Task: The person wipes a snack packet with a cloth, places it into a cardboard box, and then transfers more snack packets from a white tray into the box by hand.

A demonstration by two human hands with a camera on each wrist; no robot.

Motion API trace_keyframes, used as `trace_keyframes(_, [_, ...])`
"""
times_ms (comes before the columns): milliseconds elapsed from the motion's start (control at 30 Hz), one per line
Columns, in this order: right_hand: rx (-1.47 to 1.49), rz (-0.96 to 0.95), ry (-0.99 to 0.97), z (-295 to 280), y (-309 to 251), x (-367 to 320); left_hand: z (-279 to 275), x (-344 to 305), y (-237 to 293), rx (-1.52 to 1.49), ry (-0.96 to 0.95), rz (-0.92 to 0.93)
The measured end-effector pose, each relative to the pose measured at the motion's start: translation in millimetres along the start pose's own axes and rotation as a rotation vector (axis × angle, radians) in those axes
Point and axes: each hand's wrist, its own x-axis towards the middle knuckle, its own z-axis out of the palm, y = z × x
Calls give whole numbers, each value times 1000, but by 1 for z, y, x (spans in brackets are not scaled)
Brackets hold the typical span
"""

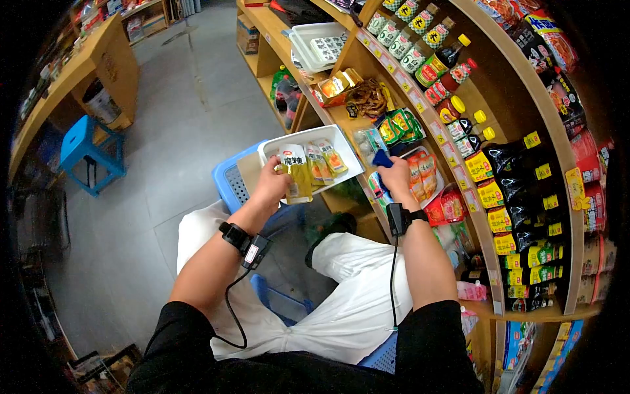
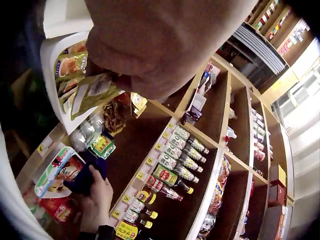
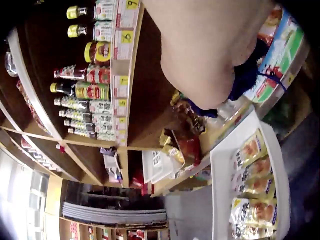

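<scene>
My left hand pinches a yellow food packet by its side, thumb across the front. The packet stands over the near end of a white plastic bin, where several similar packets lie in a row. Over the low shelf, my right hand grips a dark blue cloth, which also shows bunched under the hand in the right wrist view. Beside that hand are a tray of orange-red snack packs and several green packets.
The bin rests by a blue plastic stool. Shelves on the right carry rows of sauce bottles and dark yellow-labelled bottles. A white tray stands farther along the low shelf. Another blue stool is on the grey floor.
</scene>
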Motion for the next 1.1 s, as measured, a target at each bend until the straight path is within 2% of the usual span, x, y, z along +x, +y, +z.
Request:
trace_keyframes(67, [-54,68,33,-2,32,5,-2,2,-2,-4,-9,12])
trace_keyframes(100, [-8,169,0,-13,28,0,-1,0,-1,-5,-10,6])
trace_keyframes(133, [-11,173,-4,-18,26,-6,0,-2,1,-1,2,9])
trace_keyframes(200, [-99,110,136,-22,25,-17,0,0,4,0,17,8])
trace_keyframes(233, [-118,176,26,-24,18,-17,-3,1,3,1,14,23])
trace_keyframes(267, [-62,154,-30,-28,14,-18,-4,-1,-1,2,13,33])
trace_keyframes(333, [-19,-22,13,14,47,6,0,-8,9,0,19,19])
trace_keyframes(400, [226,-56,-146,12,5,-3,-4,0,2,2,36,28])
trace_keyframes(433, [376,-36,-290,8,-18,-11,-4,-1,2,-26,20,46])
trace_keyframes(467, [380,-34,-298,11,-35,-16,0,-7,7,-24,27,41])
trace_keyframes(533, [300,-168,-312,19,-60,-21,9,-19,25,-89,-24,-20])
trace_keyframes(567, [303,-164,-314,21,-69,-23,6,-8,14,-113,-32,-11])
trace_keyframes(633, [181,-278,-346,25,-78,-24,6,1,8,-36,0,-9])
trace_keyframes(700, [203,-267,-380,29,-74,-23,4,1,2,77,31,17])
trace_keyframes(800, [219,-225,-457,44,-58,-13,-11,8,-3,80,-1,76])
trace_keyframes(867, [170,-238,-471,52,-45,-9,-25,11,-4,305,111,218])
trace_keyframes(933, [178,-213,-491,58,-39,-8,-39,14,-8,324,236,304])
trace_keyframes(967, [207,-163,-520,64,-35,-8,-51,22,-17,327,241,302])
trace_keyframes(1033, [242,-112,-548,71,-37,-4,-76,39,-38,615,501,430])
trace_keyframes(1100, [144,-120,-592,76,-43,-3,-92,38,-45,717,565,430])
